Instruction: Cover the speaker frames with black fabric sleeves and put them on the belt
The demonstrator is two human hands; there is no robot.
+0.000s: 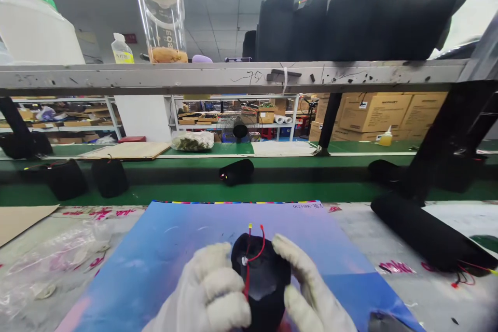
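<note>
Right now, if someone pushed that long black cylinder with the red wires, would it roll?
Probably: the long black cylinder lies on its side and looks round, so it could roll. Its matte cover may add some grip.

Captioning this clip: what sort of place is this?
Likely a factory assembly line: a green conveyor belt, stacked cardboard cartons, and a left hand and right hand gripping a wired black cylinder.

Beyond the green conveyor belt, white shelving racks, stacked cardboard cartons and a floor fan stand under a grey tiled ceiling.
</note>
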